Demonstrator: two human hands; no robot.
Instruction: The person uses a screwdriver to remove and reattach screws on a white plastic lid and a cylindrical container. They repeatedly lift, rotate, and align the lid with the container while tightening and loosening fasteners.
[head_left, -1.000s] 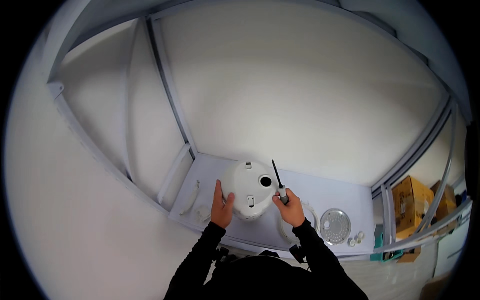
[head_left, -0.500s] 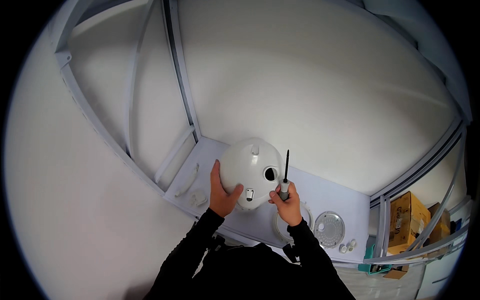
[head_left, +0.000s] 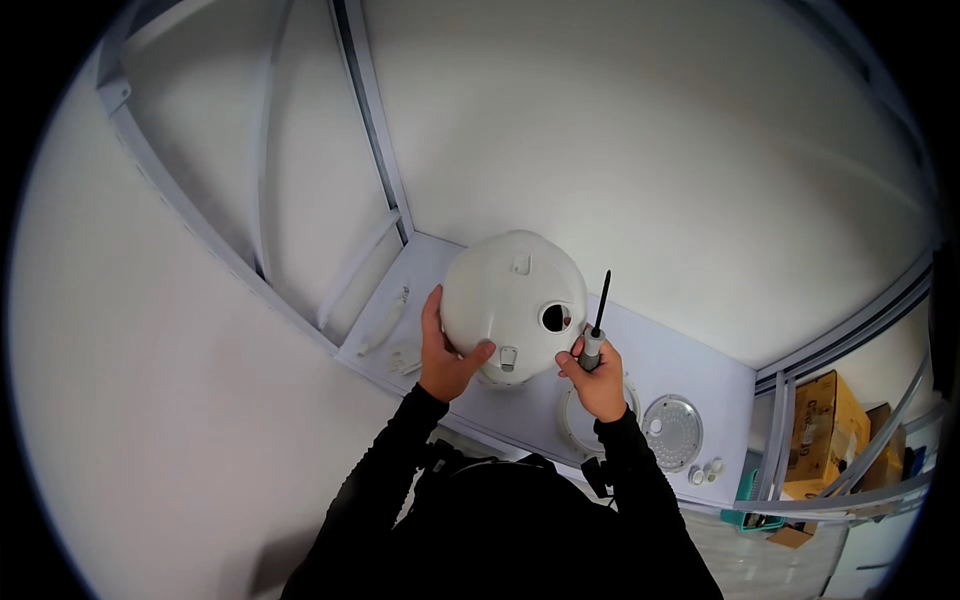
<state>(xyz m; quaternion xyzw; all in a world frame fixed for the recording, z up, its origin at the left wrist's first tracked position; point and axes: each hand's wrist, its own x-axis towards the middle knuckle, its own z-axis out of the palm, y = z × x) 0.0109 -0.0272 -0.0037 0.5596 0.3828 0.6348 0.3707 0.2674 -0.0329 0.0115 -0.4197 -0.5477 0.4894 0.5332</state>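
A large rounded white plastic shell (head_left: 505,295) is held above the white table, in front of me. A round hole (head_left: 554,317) opens on its right side, and two small fittings (head_left: 509,358) show on its surface. My left hand (head_left: 450,362) grips the shell's left side, thumb across its near face and fingers around the edge. In my right hand (head_left: 600,385) is a screwdriver (head_left: 594,341) with a grey-and-white handle; its dark shaft points up and away. The right thumb and fingertips lie against the shell's lower right edge.
Beneath my right hand lies a white ring (head_left: 567,425), with a perforated round disc (head_left: 672,433) and small white caps (head_left: 698,476) beside it. Left are a long white piece (head_left: 384,322) and a small white part (head_left: 403,357). Frame posts, cardboard boxes (head_left: 826,430) and a teal basket (head_left: 748,508) stand right.
The shell and both hands sit higher in the picture, as the view has shifted too. The shell has turned slightly, and the screwdriver leans more to the right.
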